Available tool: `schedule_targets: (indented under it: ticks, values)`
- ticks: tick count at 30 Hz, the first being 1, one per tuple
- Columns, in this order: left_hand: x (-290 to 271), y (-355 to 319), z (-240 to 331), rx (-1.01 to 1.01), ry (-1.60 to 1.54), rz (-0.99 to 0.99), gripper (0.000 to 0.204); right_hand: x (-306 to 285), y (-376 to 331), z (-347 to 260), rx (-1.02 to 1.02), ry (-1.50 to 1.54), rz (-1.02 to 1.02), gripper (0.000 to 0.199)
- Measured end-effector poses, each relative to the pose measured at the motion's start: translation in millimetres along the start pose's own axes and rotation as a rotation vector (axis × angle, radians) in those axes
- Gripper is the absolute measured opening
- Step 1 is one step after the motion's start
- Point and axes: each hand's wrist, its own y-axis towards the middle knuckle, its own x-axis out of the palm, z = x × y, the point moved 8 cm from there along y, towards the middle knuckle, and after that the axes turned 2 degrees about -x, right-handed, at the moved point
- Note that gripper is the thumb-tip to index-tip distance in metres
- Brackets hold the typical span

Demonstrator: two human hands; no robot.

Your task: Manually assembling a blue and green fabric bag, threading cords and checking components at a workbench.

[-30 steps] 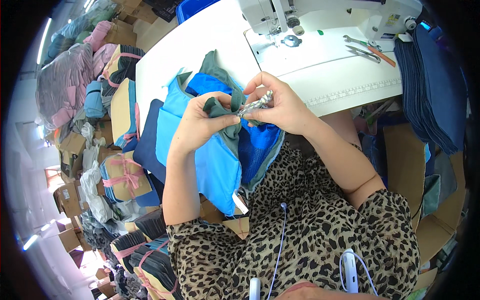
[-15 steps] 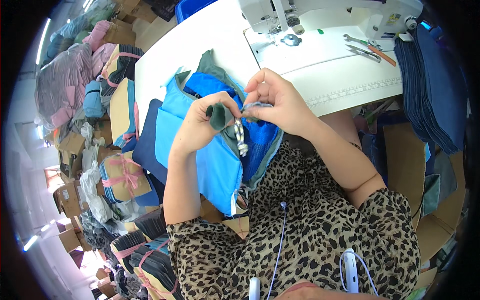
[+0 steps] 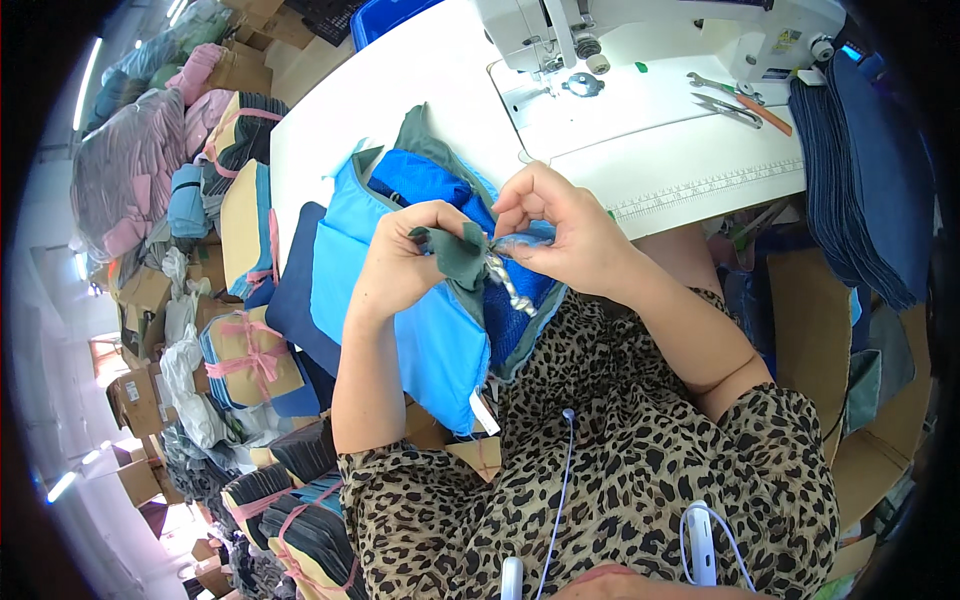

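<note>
Pinched in the left hand's (image 3: 405, 265) grip is a grey-green fabric piece (image 3: 458, 252) over the blue garment (image 3: 425, 335) at the counter (image 3: 400, 90) edge; the right hand (image 3: 560, 235) pinches a twisted cord (image 3: 508, 282) beside it.
</note>
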Motion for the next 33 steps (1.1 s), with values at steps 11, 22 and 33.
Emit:
schedule_targets:
  ticks: [11, 22, 33]
  values:
    - [-1, -1, 1, 0.010, 0.017, 0.096, 0.024, -5, -2, 16, 0.069, 0.183, 0.128, 0.032]
    - [-4, 0, -20, -0.037, -0.248, 0.093, 0.014, -4, 2, 12, 0.139, 0.254, 0.083, 0.028]
    - [-1, 0, -17, -0.056, -0.235, 0.073, 0.012, -4, 1, 14, 0.118, 0.188, 0.085, 0.028]
